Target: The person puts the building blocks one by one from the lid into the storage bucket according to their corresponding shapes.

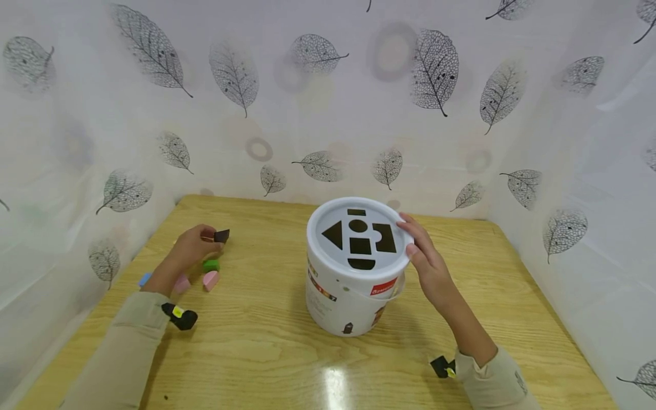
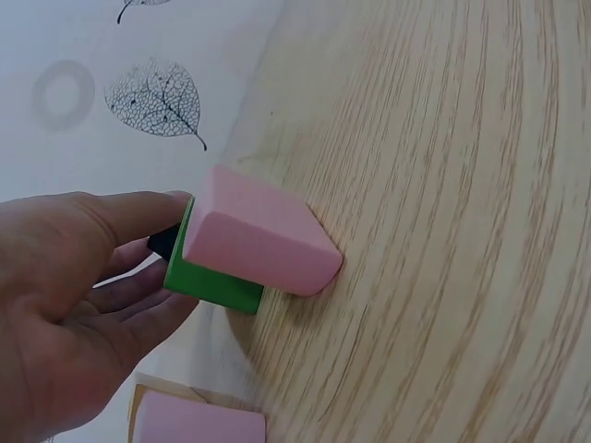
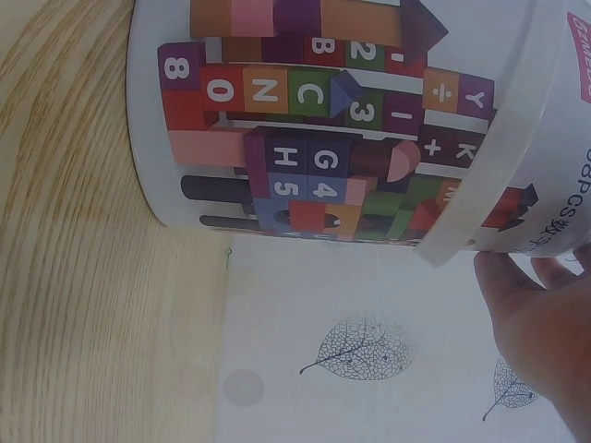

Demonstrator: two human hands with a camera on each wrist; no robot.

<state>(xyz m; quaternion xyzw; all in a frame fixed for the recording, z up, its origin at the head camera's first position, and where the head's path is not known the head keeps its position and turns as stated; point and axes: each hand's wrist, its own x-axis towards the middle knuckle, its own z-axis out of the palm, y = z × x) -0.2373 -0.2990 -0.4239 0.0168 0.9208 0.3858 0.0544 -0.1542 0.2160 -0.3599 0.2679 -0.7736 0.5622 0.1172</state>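
At the left of the table my left hand pinches a small dark block between thumb and fingers. In the left wrist view that block is mostly hidden behind a green block and a pink block. The pink block also shows in the head view, just below the hand. My right hand rests on the right rim of a white bucket, fingertips over its edge. The bucket's grey-white lid has dark holes of several shapes, among them a triangle, a circle and a square.
Another pink block and a blue block lie near my left wrist. The bucket stands upright on the wooden table, its handle hanging down. A leaf-patterned sheet surrounds the table's back and sides.
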